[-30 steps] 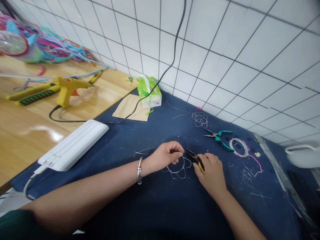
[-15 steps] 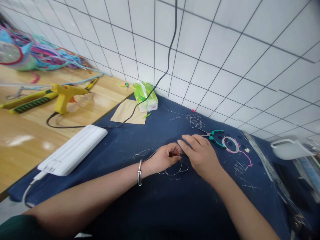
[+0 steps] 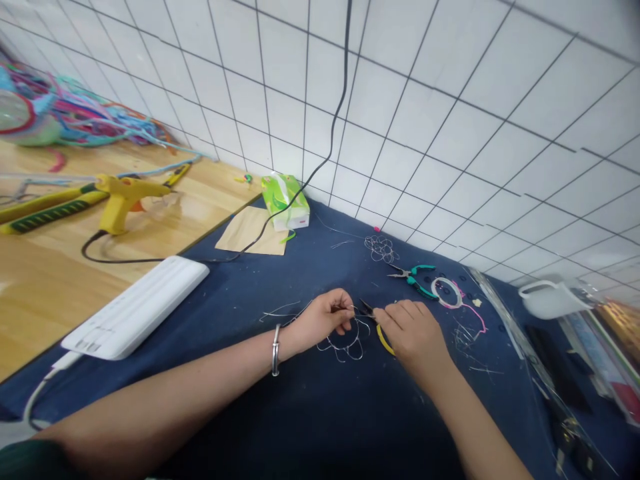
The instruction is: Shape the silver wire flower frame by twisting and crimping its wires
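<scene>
2 hands (image 3: 324, 321) (image 3: 415, 339) – 2 wire flowers (image 3: 345, 347) (image 3: 381, 249) – 1 glue gun (image 3: 119, 202), 1 tissue pack (image 3: 279, 191).

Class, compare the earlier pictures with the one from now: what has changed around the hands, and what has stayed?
Since half a second ago, the right hand has drawn back rightward from the left hand, and the yellow-handled pliers, then out of sight, show in its grip. The left hand still pinches the wire frame; the teal-handled pliers and glue gun lie as before.

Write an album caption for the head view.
Left fingers pinching a looped wire piece, right fingers around yellow-handled pliers, over a dark blue surface.
</scene>
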The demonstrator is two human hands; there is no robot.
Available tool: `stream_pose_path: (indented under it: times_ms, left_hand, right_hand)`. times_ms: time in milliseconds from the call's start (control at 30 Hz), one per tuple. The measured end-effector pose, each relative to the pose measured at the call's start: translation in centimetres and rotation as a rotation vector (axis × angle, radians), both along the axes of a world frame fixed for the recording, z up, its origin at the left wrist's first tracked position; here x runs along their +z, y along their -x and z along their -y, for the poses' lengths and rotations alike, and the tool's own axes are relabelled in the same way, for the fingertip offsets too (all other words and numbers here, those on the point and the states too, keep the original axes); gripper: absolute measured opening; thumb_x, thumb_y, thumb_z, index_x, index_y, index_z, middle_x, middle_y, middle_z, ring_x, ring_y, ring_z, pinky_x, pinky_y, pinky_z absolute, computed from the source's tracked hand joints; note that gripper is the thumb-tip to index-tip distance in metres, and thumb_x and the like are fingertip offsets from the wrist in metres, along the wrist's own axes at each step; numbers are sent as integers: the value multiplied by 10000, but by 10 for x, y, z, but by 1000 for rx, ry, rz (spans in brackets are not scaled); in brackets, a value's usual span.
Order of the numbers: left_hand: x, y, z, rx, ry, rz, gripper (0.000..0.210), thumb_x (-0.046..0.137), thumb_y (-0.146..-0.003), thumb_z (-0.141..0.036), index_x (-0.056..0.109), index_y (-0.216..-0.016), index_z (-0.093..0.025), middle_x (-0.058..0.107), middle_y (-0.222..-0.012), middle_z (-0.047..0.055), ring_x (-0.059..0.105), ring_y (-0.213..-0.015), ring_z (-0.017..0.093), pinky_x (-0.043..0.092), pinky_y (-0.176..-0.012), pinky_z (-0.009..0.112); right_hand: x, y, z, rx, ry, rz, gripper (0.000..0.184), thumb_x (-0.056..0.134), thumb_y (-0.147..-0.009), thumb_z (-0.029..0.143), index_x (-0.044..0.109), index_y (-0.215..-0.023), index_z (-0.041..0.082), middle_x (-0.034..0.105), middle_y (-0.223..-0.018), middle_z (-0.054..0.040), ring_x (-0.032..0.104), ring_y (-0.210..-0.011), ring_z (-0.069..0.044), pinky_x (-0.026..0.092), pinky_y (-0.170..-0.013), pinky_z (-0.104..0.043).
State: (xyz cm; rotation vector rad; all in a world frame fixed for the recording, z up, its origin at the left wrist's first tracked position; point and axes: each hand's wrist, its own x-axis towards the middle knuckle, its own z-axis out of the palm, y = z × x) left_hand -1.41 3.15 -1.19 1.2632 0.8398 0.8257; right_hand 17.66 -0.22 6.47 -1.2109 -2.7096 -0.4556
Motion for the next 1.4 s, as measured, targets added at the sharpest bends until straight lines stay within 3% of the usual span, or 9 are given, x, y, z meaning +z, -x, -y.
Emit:
stream_pose_path:
  times_ms: [200, 467, 633, 967, 1167, 1400]
  left_hand:
    - [0, -1, 2, -72, 26, 1, 76, 534, -758, -194, 507, -811, -148, 578, -704, 4, 576, -640, 104, 473, -568, 226]
    - [2, 0, 1, -76, 41, 21, 169, 574, -740, -221, 471, -864, -171, 548, -677, -32, 573, -574, 92, 475, -527, 218]
    - [2, 0, 1, -70, -1, -83, 109, 532, -772, -245, 550, -831, -156, 559, -635, -19, 568, -567, 94, 472, -551, 219]
    - [3, -2, 3, 60, -83, -245, 116, 519, -771, -269, 557, -758, -160, 559, -589, -23, 553, -533, 92, 434, -497, 188]
    - [3, -2, 2, 12, -60, -241, 114, 493, -787, -272, 536, -779, -167, 570, -591, -20, 555, -546, 96, 431, -493, 186]
    - [2, -2, 3, 13, -105, -259, 100, 495, -784, -261, 525, -790, -166, 577, -610, -18, 560, -549, 96, 437, -500, 191]
  right_hand:
    - [-22, -6, 12, -121, 32, -93, 261, 414, -853, 145, 561, -1065, 183, 598, -855, -59, 490, -778, -172, 335, -700, -329]
    - [-32, -4, 10, -141, 60, -244, 223, 432, -846, 156, 590, -996, 203, 576, -886, -52, 472, -816, -168, 353, -750, -323]
    - [-33, 0, 10, -152, 95, -289, 210, 435, -843, 167, 608, -955, 203, 545, -837, -51, 454, -771, -155, 374, -734, -309]
    - [-31, 8, 18, -199, 61, -155, 248, 404, -841, 138, 583, -1007, 172, 545, -800, -77, 459, -779, -192, 386, -732, -347]
    - [-40, 7, 14, -258, 242, -335, 161, 420, -841, 176, 581, -831, 188, 562, -780, -48, 518, -772, -164, 405, -704, -287]
    - [-34, 2, 10, -335, 622, -691, 116, 474, -807, 225, 586, -776, 228, 565, -658, 33, 542, -643, -118, 404, -594, -227]
